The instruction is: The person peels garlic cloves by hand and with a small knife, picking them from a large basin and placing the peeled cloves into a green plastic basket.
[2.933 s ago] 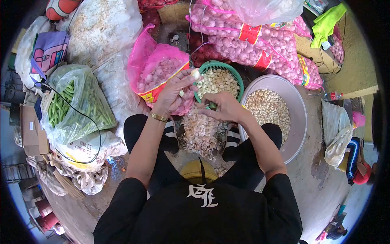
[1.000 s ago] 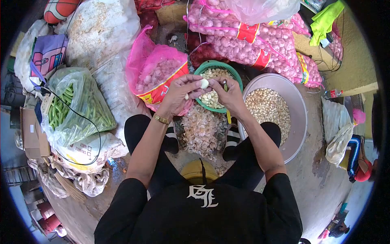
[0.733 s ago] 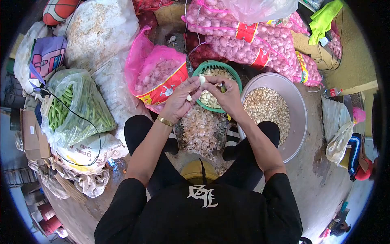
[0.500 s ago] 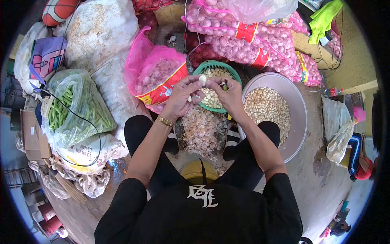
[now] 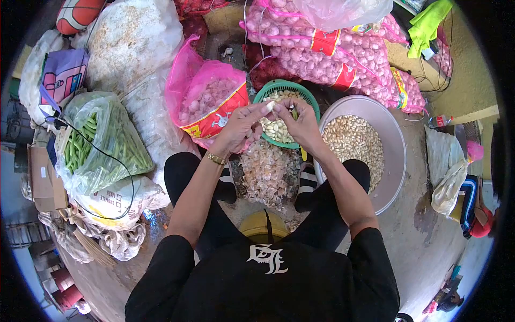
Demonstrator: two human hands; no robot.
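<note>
My left hand (image 5: 239, 126) pinches a pale garlic clove (image 5: 270, 105) in front of me, and the fingertips of my right hand (image 5: 300, 124) meet it from the other side. A small dark and greenish object, perhaps a knife, shows in my right hand; its shape is unclear. Under my hands is a green basket (image 5: 313, 101) holding peeled cloves (image 5: 277, 130). A wide basin (image 5: 394, 155) full of cloves (image 5: 351, 145) stands to the right. An open pink mesh bag of garlic (image 5: 209, 99) leans at the left.
Papery skins (image 5: 264, 174) lie on the floor between my feet. Several full pink garlic sacks (image 5: 343, 59) are stacked behind the basket. At the left are a clear bag of green beans (image 5: 107, 145) and a large white sack (image 5: 131, 48). A yellow container (image 5: 263, 224) is between my legs.
The clove between my fingers has turned and sits slightly lower. My fingertips have come closer together around it.
</note>
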